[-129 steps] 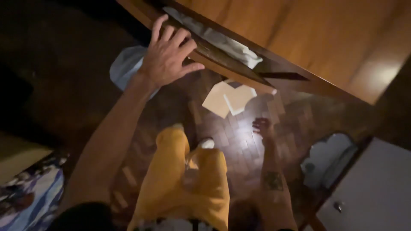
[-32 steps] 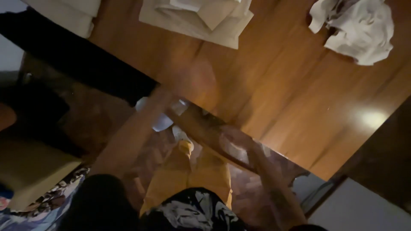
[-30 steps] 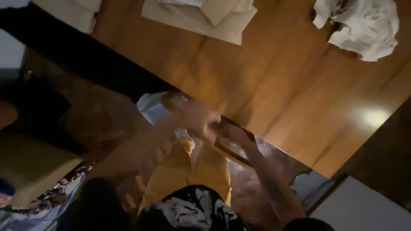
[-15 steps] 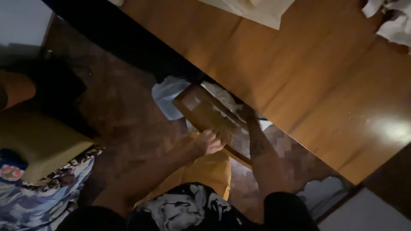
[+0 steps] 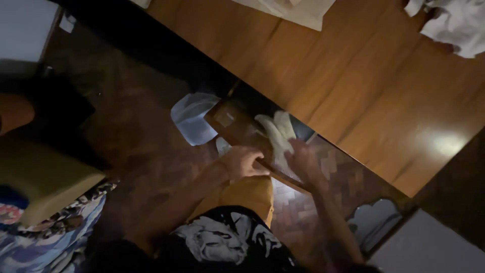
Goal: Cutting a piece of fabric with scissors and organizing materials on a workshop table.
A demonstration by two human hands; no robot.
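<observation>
Looking down from my head, I am gripping the front edge of a wooden drawer [image 5: 237, 126] with my left hand [image 5: 242, 162], the fingers curling closed around its rim. The drawer is sticking out from under the wooden table [image 5: 353, 86], tilting toward me, just beyond both hands. My right hand [image 5: 303, 159] is resting at the drawer's near edge too, just right of the left one, and it is touching a pale cloth [image 5: 277, 134] that is lying in the drawer; the blur is keeping me from telling whether those fingers are closing on the cloth or only pressing on it.

Just left of my left hand, a light blue cloth [image 5: 192, 117] is lying on the dark parquet floor [image 5: 126, 126]. Below both hands my yellow trousers [image 5: 242, 194] are showing. Far beyond my right hand, on the tabletop, a crumpled white cloth [image 5: 454, 25] is sitting at the corner, and a folded cream cloth [image 5: 293, 7] is lying well beyond both hands.
</observation>
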